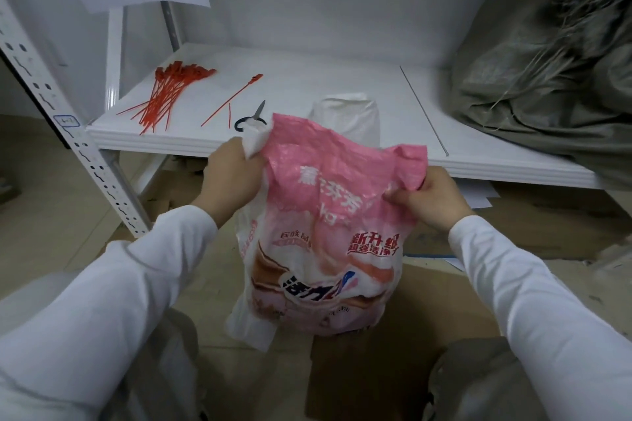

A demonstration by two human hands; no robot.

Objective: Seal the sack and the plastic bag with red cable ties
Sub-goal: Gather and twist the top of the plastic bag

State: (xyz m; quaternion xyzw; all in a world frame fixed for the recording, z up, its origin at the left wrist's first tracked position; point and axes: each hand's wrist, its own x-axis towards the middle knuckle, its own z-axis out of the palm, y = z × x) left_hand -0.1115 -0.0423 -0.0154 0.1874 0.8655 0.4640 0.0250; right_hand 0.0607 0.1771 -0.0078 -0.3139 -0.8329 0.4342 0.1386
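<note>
Plastic bag (318, 215): left hand (229, 178), right hand (431, 198) pinch its top corners; I need the neck bunched tight (red cable ties (167, 96) lie close).

One bag (328, 232); one white sack (352, 116); one scissors (251, 118); one loose tie (232, 100); one tie bundle (164, 96)

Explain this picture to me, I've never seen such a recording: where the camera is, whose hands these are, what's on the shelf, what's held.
No machine here: one camera worn on a person's head looks down at their two bare hands. The left hand and the right hand each grip the top edge of a pink printed bag, not yet tied. On the white shelf lie a bundle of red cable ties, one single tie and scissors. A white bag stands behind the pink one; a grey sack lies at the right.
</note>
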